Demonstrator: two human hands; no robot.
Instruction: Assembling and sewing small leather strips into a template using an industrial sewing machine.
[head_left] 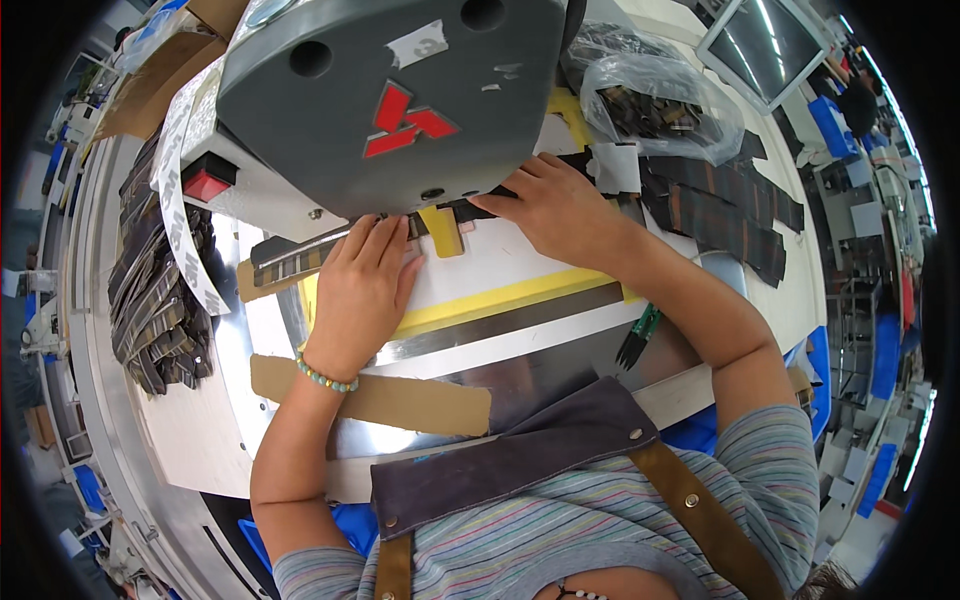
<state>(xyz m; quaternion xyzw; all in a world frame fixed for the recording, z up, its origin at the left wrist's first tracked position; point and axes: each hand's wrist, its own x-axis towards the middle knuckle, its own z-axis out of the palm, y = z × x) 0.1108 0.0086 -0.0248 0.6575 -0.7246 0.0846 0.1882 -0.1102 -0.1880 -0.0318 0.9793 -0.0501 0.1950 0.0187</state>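
A large grey sewing machine head (390, 90) with a red mark fills the top middle. Under it a long dark striped strip (300, 258) lies across the white and yellow machine bed (500, 285). My left hand (360, 290) rests flat on the bed, fingertips pressing the strip close to the needle area. My right hand (555, 210) presses the strip's right part with fingers spread flat. A beaded bracelet (325, 377) sits on my left wrist. The needle itself is hidden by the machine head.
A heap of dark striped strips (160, 300) lies at the left. More strips (730, 205) and a clear plastic bag (660, 105) of pieces lie at the right. Green-handled snips (638, 335) rest on the metal plate. A brown cardboard piece (400, 400) lies near the front edge.
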